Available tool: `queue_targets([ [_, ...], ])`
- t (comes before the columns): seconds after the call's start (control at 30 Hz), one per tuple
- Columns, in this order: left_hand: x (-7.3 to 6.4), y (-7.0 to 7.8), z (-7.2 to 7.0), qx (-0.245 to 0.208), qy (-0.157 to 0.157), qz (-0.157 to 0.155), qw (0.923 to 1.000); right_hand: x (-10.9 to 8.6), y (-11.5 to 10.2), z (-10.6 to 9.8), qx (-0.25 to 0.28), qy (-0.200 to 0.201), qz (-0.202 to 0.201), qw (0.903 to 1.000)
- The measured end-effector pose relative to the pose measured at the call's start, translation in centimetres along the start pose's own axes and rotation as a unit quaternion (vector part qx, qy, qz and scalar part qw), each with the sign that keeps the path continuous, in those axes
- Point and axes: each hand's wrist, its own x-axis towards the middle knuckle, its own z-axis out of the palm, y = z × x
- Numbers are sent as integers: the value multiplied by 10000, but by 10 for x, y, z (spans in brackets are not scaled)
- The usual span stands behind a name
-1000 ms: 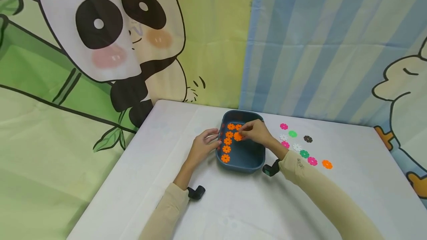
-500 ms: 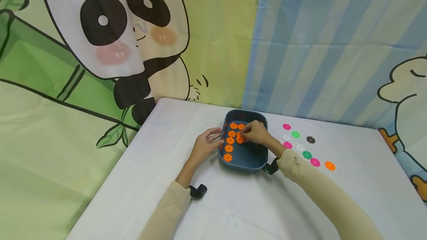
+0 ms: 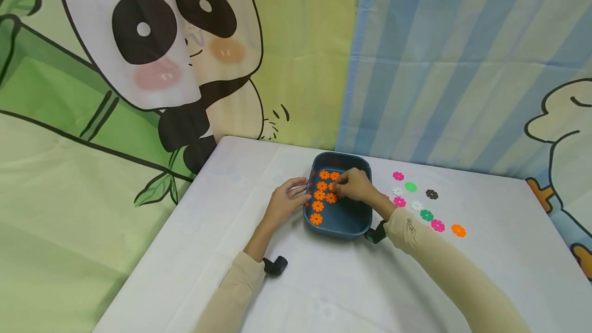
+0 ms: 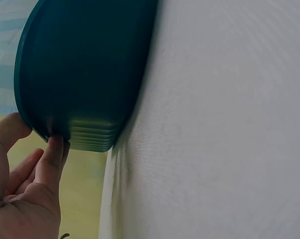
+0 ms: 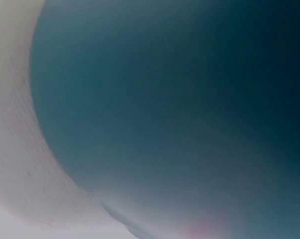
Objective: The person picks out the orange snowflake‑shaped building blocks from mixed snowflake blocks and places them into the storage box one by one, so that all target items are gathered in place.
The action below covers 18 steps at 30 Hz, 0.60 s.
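Observation:
A dark blue rectangular box (image 3: 349, 222) stands on the white table. Inside it, orange snowflake discs lie along the left side, with a second, shorter column beside them. My left hand (image 3: 283, 204) is at the box's left side; in the left wrist view its thumb (image 4: 13, 128) is over the rim and its fingers touch the outer wall. My right hand (image 3: 356, 186) reaches into the box, thumb and fingers pinching an orange disc (image 3: 330, 187) that they partly cover. Just below it lies another orange disc (image 3: 331, 198). The right wrist view shows only the blurred box wall (image 5: 140, 99).
Right of the box several snowflake discs are scattered on the table: pink (image 3: 398, 176), light green (image 3: 410, 187), white (image 3: 416, 205), brown (image 3: 432, 194), dark green (image 3: 427, 215) and orange (image 3: 459, 230). A printed curtain (image 3: 296, 66) hangs behind the table.
Two overlapping orange discs under the right fingertips have come apart, one now lying lower in the second column. The left hand stays at the box; the head view has shifted slightly.

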Motion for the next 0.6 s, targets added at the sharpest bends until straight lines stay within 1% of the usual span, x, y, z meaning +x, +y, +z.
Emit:
queue_targets([
  [0.2, 0, -2, 1, 18, -8, 41, 10000, -9, -1, -5, 587, 272, -252, 9976],
  [0.27, 0, -3, 1, -10, -37, 37, 10000, -14, -1, -11, 697, 361, -319, 9964],
  [0.33, 1, -4, 1, -10, -77, 25, 10000, -20, -2, -20, 642, 484, -351, 9961],
  [0.43, 1, -1, 1, -15, -150, 21, 9999, -32, -2, -36, 597, 650, -201, 9959],
  [0.6, -4, 18, 0, -16, -254, -62, 9997, -55, 13, -64, 604, 788, 208, 9948],
])
